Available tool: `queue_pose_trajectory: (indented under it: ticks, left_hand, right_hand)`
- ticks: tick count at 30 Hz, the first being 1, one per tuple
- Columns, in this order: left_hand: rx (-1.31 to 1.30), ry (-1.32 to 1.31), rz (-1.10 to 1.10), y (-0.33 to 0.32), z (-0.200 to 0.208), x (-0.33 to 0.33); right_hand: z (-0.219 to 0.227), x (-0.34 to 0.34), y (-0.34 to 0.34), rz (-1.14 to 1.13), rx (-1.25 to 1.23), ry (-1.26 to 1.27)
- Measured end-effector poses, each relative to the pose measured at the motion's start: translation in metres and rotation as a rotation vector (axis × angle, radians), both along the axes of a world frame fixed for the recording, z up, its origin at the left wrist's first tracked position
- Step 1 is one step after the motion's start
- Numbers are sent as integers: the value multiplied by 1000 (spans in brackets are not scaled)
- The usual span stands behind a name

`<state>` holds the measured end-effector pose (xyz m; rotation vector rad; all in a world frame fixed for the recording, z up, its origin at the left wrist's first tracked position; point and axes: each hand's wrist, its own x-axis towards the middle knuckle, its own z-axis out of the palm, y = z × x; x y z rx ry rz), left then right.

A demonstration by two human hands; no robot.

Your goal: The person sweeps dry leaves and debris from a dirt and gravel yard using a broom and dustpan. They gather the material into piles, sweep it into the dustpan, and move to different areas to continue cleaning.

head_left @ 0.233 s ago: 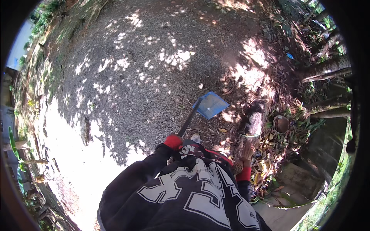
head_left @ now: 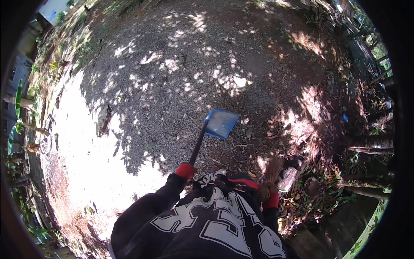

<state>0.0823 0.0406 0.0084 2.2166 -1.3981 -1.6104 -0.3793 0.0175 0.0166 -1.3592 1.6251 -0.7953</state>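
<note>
Dustpan (head_left: 223, 124), blue-rimmed and at the end of a dark handle (head_left: 198, 149), now sits lower and further left in my head view than a moment ago, and its handle stands steeper. My view has swung too: the sunlit patches on the gravel (head_left: 151, 95) have slid right and down, as has the small blue scrap (head_left: 345, 117) by the trees. I read the left hand (head_left: 192, 169), largely hidden by its red cuff (head_left: 184, 172), as closed around the handle. The right hand (head_left: 271, 187) grips a short broom (head_left: 274, 169); its bristles now lie just beside a pale block (head_left: 288, 178) that was mostly ahead of them before. The pan is in front of the person, over the gravel, though I can't tell whether it touches.

I'm looking at outdoor ground, mottled with leaf shade and burnt out by glare on the left. Dry leaves (head_left: 291, 207) and green plants (head_left: 334, 192) crowd the right, around a round brown object (head_left: 312, 187), with tree trunks (head_left: 371, 150) beyond. A building (head_left: 17, 73) shows at the left rim.
</note>
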Motion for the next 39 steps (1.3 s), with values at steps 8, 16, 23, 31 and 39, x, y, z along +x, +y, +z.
queue_pose_trajectory:
  ticks: [8, 16, 23, 31, 39]
  left_hand:
    - [-51, -377, -273, 0, 8, 7]
    - [-61, -299, -106, -35, 41, 24]
    - [50, -266, 476, -79, 98, 19]
    - [-122, -263, 739, -135, 69, 105]
    - [-318, 25, 1142, -198, 31, 300]
  right_hand:
    - [-10, 50, -166, 510, -289, 404]
    - [-31, 122, -341, 464, 289, 280]
    - [-24, 231, -473, 686, 421, 304]
    - [-34, 401, -578, 901, 440, 414]
    - [2, 539, -625, 852, 517, 524]
